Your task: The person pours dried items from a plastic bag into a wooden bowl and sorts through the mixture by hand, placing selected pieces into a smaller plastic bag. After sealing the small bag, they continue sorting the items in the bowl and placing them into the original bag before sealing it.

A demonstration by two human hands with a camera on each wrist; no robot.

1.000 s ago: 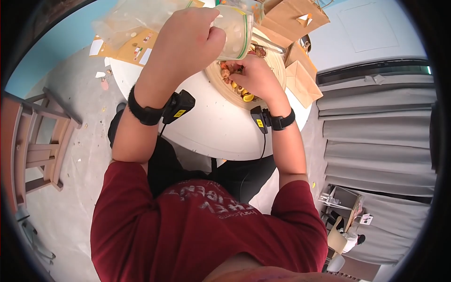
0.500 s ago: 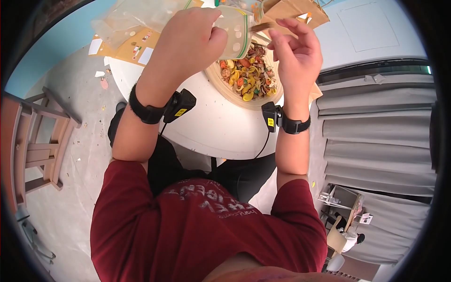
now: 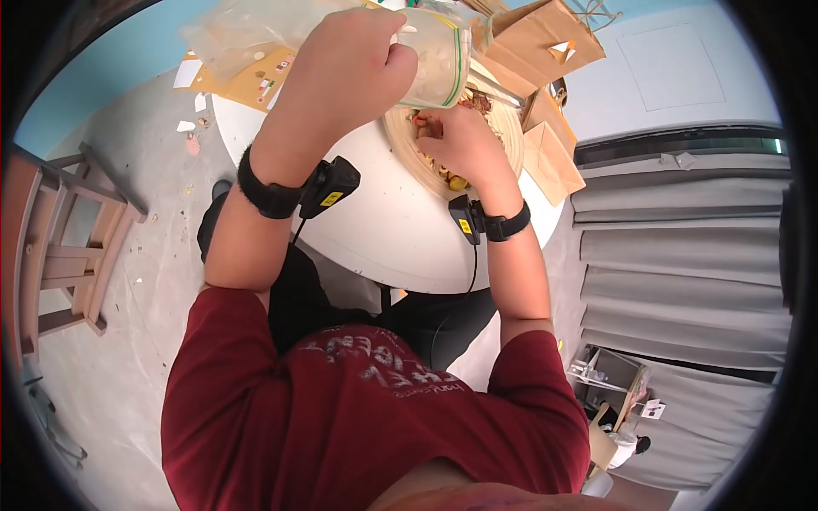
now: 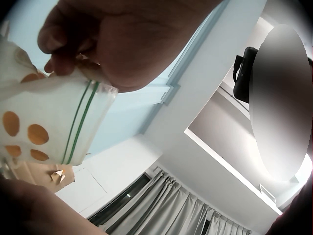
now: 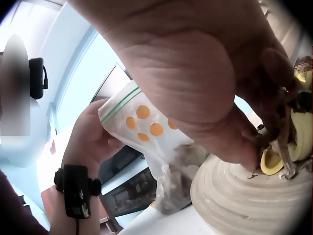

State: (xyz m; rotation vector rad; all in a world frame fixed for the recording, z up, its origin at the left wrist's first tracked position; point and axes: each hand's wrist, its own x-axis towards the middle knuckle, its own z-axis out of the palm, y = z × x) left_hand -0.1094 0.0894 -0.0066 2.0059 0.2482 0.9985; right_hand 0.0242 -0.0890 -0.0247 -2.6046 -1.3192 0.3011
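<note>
My left hand (image 3: 354, 72) pinches the top of a translucent zip bag (image 3: 439, 68) with a green seal line; orange dots show on the bag (image 4: 38, 134) in the left wrist view. Low over the round woven tray (image 3: 411, 162), my right hand (image 3: 469, 146) reaches into a mixed pile of small dried pieces. In the right wrist view its fingers are among yellow shell-like pieces (image 5: 272, 161) and brown stalks, curled at the pile. The bag hangs beside the tray's far left side, its lower part behind my left hand in the head view.
Brown paper bags (image 3: 545, 43) stand at the back right, a smaller one (image 3: 552, 157) beside the tray. At the back left lie a large clear plastic bag (image 3: 247, 34) and a brown sheet with stickers (image 3: 256, 81). The white round table (image 3: 366, 213) has its near edge by my lap.
Half a second ago my right hand was raised at the bag's mouth with a brown piece; now it is back down at the pile. My left hand keeps its hold on the bag.
</note>
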